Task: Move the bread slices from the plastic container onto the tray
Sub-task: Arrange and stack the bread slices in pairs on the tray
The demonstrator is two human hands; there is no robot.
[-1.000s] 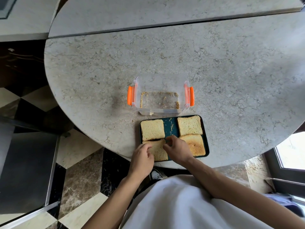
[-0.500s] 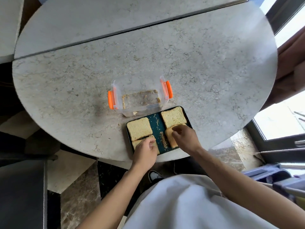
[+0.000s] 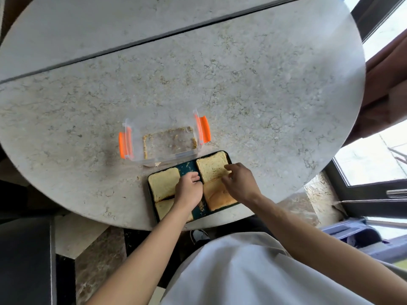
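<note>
The dark teal tray (image 3: 186,170) lies at the near edge of the table with four bread slices on it: far-left (image 3: 164,183), near-left (image 3: 163,209), far-right (image 3: 211,167) and near-right (image 3: 219,197). Just behind it stands the clear plastic container (image 3: 164,158) with orange latches, holding only crumbs. My left hand (image 3: 189,188) hovers over the tray's middle strip, fingers curled beside the far-left slice, gripping nothing that I can see. The spread fingertips of my right hand (image 3: 240,181) rest on the near edge of the far-right slice.
The round marble table (image 3: 242,84) stretches far behind the container, with a seam across its back. A window frame (image 3: 374,190) and a brown curtain (image 3: 387,84) are at the right. Tiled floor and my shoe (image 3: 199,235) show below the table edge.
Both hands have moved from the near slices toward the far slices. The right hand left the near-right slice and now touches the far-right one. My head has turned, which shifts the view.
</note>
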